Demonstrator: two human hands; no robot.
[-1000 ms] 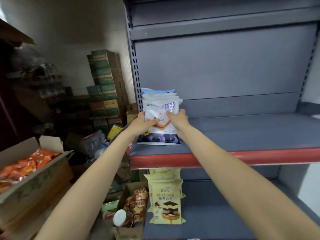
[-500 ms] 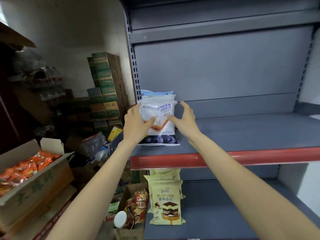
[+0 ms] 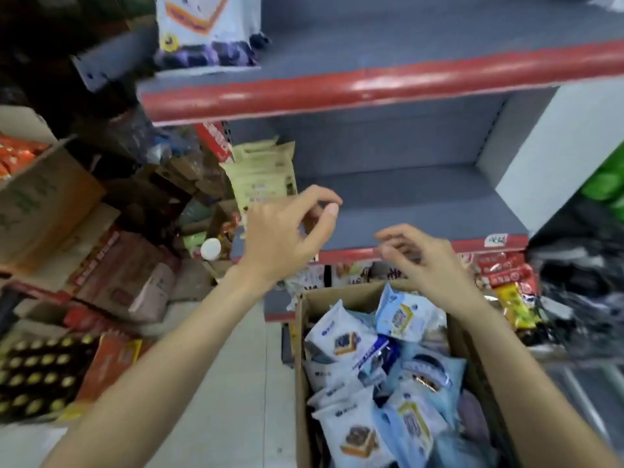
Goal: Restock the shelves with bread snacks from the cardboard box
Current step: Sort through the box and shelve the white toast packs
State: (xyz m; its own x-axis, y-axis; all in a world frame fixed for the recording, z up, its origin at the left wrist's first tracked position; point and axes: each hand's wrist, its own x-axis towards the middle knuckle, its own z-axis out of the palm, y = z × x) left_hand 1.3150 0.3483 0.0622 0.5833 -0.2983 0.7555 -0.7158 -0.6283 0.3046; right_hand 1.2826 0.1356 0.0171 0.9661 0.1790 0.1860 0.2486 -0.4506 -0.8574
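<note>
The cardboard box (image 3: 301, 366) stands on the floor below me, holding several white and blue bread snack packs (image 3: 381, 383). My left hand (image 3: 287, 231) and my right hand (image 3: 425, 261) hover empty above the box's far end, fingers loosely curled and apart. A white and blue bread pack (image 3: 206, 28) stands upright at the left end of the upper grey shelf (image 3: 388, 82) with a red front edge. Cream mousse bread packs (image 3: 260, 177) stand at the left of the lower grey shelf (image 3: 422, 211).
Cardboard cartons (image 3: 44, 204) with orange packets stand at left, beside crates of bottles (image 3: 33, 369) on the floor. Red and yellow snack packets (image 3: 503, 278) lie at right under the lower shelf. A white-capped bottle (image 3: 211, 248) sits among clutter left of the shelf.
Both hands have let go of the bread pack on the upper shelf and dropped down over the box. My view has tilted down from the shelf to the box.
</note>
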